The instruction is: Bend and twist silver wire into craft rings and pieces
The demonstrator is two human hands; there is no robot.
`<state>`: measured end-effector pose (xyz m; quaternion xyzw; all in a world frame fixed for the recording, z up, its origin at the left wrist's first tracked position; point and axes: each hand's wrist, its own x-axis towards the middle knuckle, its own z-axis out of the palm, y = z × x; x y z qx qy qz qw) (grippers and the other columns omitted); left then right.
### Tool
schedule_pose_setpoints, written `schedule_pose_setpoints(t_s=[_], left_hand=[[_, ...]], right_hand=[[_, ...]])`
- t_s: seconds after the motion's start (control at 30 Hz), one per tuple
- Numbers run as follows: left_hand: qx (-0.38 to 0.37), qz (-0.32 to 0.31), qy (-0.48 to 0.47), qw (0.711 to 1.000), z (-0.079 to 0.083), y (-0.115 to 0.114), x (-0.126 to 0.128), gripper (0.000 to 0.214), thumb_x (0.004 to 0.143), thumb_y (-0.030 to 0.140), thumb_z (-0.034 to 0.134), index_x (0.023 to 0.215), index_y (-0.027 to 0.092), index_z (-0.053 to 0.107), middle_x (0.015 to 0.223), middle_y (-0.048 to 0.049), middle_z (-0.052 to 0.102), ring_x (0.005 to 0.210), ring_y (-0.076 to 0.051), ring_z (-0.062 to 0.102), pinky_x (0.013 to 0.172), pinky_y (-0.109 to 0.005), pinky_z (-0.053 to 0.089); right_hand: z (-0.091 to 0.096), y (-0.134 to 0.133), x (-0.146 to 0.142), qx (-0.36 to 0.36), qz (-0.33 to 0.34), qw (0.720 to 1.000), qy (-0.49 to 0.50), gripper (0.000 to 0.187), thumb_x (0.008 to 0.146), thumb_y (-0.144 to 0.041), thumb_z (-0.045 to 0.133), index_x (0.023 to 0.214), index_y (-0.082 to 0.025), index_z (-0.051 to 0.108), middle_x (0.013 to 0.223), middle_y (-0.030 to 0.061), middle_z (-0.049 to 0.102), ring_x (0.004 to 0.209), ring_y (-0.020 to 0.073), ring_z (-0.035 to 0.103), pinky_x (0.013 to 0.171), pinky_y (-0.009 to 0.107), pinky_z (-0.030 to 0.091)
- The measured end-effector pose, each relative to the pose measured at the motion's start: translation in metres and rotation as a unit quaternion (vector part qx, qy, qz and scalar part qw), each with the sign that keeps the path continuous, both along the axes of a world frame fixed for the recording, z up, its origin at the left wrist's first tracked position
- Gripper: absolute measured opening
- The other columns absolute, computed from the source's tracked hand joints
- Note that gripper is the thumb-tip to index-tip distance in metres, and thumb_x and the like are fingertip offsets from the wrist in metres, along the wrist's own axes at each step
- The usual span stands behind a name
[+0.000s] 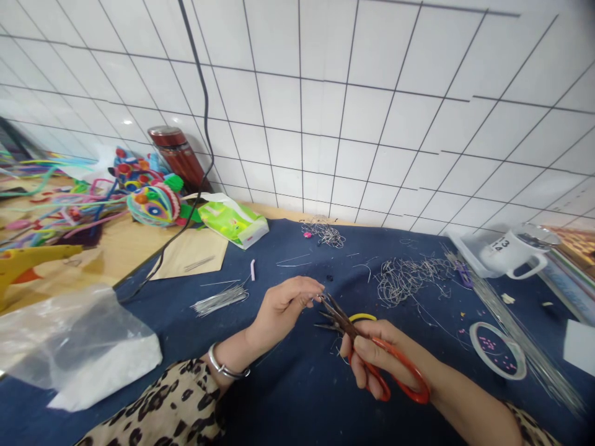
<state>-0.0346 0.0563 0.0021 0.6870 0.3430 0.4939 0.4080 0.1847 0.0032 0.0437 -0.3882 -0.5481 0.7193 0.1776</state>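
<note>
My right hand [379, 353] grips a pair of scissors [402, 365] by the red handles, with the dark blades pointing up and left. Their tips meet the fingertips of my left hand [288, 306]. The left thumb and forefinger pinch a tiny thing, perhaps a bit of wire, too small to name. Beneath the scissors shows a second tool with a yellow handle [362, 317] and a dark pointed nose, possibly pliers; whether my right hand also holds it I cannot tell. Both hands are over a dark blue cloth [288, 396]. Left of them is a bundle of short wires [220, 300].
Tangled wire [409, 279] and long straight wires [525, 341] lie right, near a round dish [471, 337] of pink bits and a white mug [515, 254]. Leftward are a plastic bag [106, 347], a green packet [232, 220], a red flask [179, 155] and a hanging black cable [204, 93].
</note>
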Motion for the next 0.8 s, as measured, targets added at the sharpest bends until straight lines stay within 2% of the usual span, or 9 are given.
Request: schedule_pose_setpoints(t_s=[0.27, 0.5, 0.8], left_hand=[[-0.035, -0.012, -0.003, 0.999, 0.0030, 0.0009, -0.0033, 0.017, 0.085, 0.018, 0.050, 0.085, 0.016, 0.067, 0.099, -0.0091, 0.065, 0.056, -0.009, 0.058, 0.058, -0.025, 0.050], [-0.093, -0.069, -0.039, 0.993, 0.0068, 0.0037, -0.0036, 0.014, 0.085, 0.018, 0.051, 0.085, 0.012, 0.064, 0.094, -0.0094, 0.065, 0.068, -0.012, 0.062, 0.060, -0.023, 0.052], [-0.075, -0.086, -0.040, 0.993, 0.0022, 0.0086, -0.0060, 0.013, 0.084, 0.018, 0.053, 0.086, 0.011, 0.064, 0.092, -0.0098, 0.065, 0.075, -0.014, 0.062, 0.067, -0.027, 0.052]], right_hand=[[0.0005, 0.0000, -0.0015, -0.036, 0.000, 0.999, 0.020, 0.045, 0.083, -0.057, 0.043, 0.093, -0.013, 0.049, 0.061, -0.0001, 0.056, 0.038, 0.0052, 0.048, 0.038, 0.015, 0.038], [-0.0038, -0.0004, -0.0016, -0.024, 0.003, 0.999, 0.022, 0.044, 0.083, -0.056, 0.043, 0.093, -0.013, 0.049, 0.061, 0.0001, 0.056, 0.039, 0.0056, 0.048, 0.037, 0.016, 0.039], [-0.0017, -0.0015, -0.0024, 0.002, 0.004, 1.000, 0.007, 0.043, 0.083, -0.056, 0.042, 0.093, -0.014, 0.048, 0.062, -0.0006, 0.055, 0.040, 0.0053, 0.048, 0.039, 0.016, 0.039]])
